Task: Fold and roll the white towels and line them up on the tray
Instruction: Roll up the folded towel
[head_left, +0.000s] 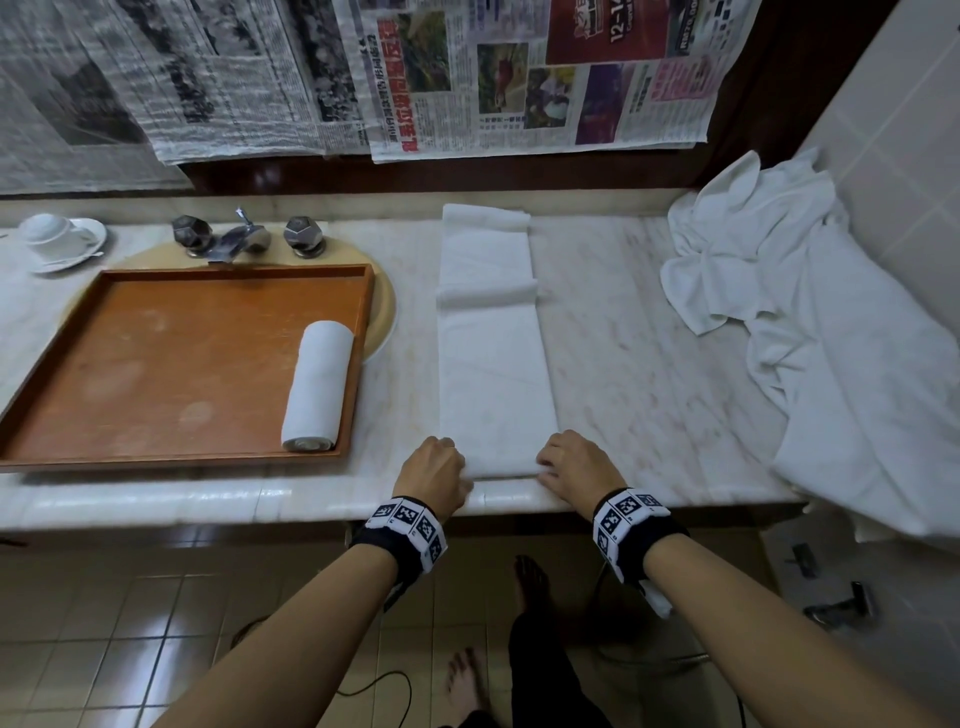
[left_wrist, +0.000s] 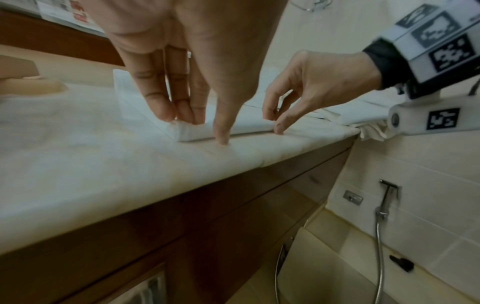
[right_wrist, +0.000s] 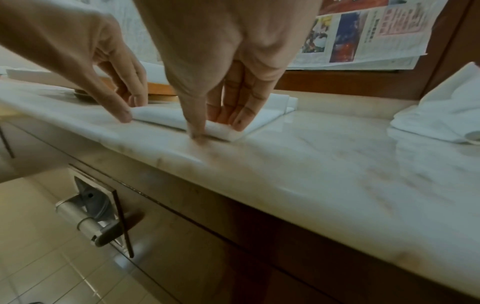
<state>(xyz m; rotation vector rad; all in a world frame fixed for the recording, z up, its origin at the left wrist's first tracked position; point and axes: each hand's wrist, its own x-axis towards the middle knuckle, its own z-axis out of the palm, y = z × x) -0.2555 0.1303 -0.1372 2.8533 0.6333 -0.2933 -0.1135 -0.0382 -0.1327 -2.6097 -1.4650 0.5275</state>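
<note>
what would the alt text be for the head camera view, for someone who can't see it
Both hands, left hand and right hand, pinch the near end of a long folded white towel on a marble counter, about to roll it. To the left, a wooden tray holds one rolled towel; unfolded towels are heaped at right.

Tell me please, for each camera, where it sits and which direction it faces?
Head: worn on the head, looks forward and down at the counter, tray and folded towel; both forearms and bare feet show.
Left wrist: looks along the left hand to the towel's near left corner; the right hand shows too.
Right wrist: looks along the right hand to the near right corner; the left hand shows too.
Shared: all three see both hands pinching the towel's near edge.
</note>
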